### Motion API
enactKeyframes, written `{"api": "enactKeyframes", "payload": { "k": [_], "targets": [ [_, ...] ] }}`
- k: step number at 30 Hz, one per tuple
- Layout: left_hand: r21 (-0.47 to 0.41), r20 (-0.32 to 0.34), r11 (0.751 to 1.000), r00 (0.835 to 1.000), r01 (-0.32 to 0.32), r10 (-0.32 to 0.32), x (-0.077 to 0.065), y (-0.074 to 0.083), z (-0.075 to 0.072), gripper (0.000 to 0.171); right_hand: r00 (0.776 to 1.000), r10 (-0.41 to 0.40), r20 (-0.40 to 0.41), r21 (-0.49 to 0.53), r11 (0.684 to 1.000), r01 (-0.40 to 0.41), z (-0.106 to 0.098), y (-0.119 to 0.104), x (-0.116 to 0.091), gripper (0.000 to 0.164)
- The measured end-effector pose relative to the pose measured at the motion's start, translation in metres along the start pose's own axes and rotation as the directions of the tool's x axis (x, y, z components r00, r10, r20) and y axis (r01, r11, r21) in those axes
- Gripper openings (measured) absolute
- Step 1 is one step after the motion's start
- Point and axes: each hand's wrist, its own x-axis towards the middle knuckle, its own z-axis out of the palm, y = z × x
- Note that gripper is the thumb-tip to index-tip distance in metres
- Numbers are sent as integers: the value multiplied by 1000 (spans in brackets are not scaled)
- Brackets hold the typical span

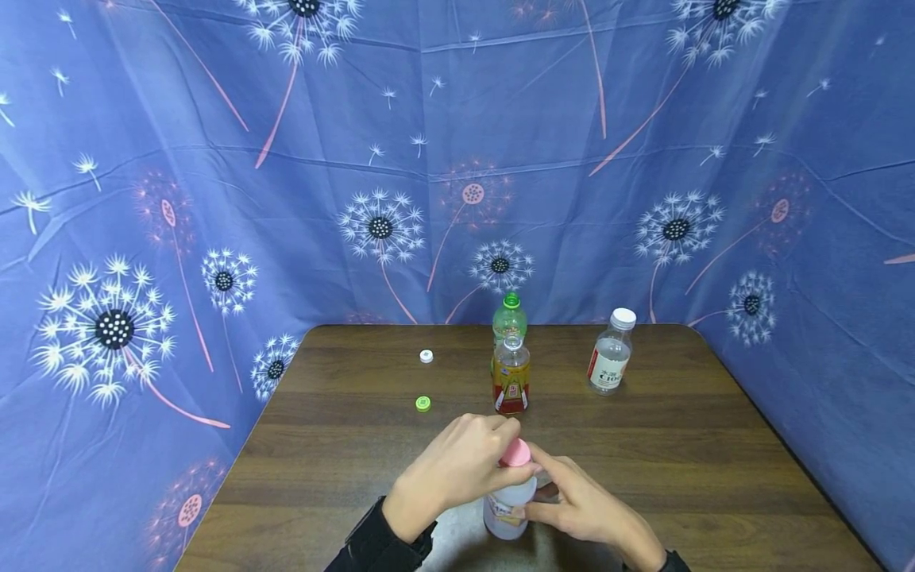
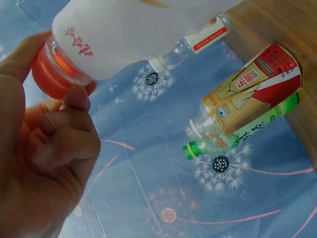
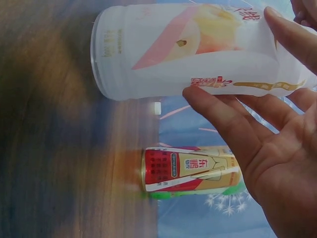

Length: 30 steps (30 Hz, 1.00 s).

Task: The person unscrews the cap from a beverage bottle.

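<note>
At the front of the table stands a white-labelled bottle [image 1: 504, 520] with a pink cap [image 1: 516, 453]. My left hand [image 1: 457, 465] pinches that cap between thumb and fingers; the left wrist view shows the cap [image 2: 54, 74] redder, with fingertips on both its sides. My right hand [image 1: 582, 504] grips the bottle's body from the right. In the right wrist view the thumb and fingers lie on either side of the white bottle [image 3: 163, 54], and its base is near the tabletop. Just beyond the hands is an uncapped bottle with a gold and red label [image 1: 511, 385].
Behind the gold-labelled bottle stands an open-necked green bottle [image 1: 510, 318]. A clear bottle with a white cap [image 1: 611, 353] is farther right. On the left lie a white cap [image 1: 426, 356] and a green cap [image 1: 423, 403]. A blue dandelion-print cloth [image 1: 572, 191] hangs around the wooden table [image 1: 343, 469].
</note>
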Motion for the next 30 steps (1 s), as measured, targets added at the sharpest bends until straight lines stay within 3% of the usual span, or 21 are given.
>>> {"api": "enactKeyframes", "payload": {
  "k": [10, 16, 22, 28, 30],
  "targets": [
    [-44, 52, 997, 996, -70, 72, 2, -7, -2, 34, 998, -54, -35, -96, 994, 50, 1, -1, 0, 82],
    [-102, 67, 992, 995, -72, 79, 1, -10, -2, 34, 998, -59, -31, -113, 992, 56, 0, 2, 1, 80],
    [-116, 64, 993, 997, -23, 30, 0, -11, 1, 37, 999, -28, -19, -46, 999, 27, 0, 4, 0, 78],
    [-126, 11, 991, 999, 35, -34, -6, -12, 5, 38, 999, -5, -54, -90, 996, 0, 3, 2, -1, 80],
    [-147, 22, 987, 998, 67, -64, -8, -14, 4, 39, 996, 26, -84, -111, 993, -35, 4, 0, -1, 80]
  ]
}}
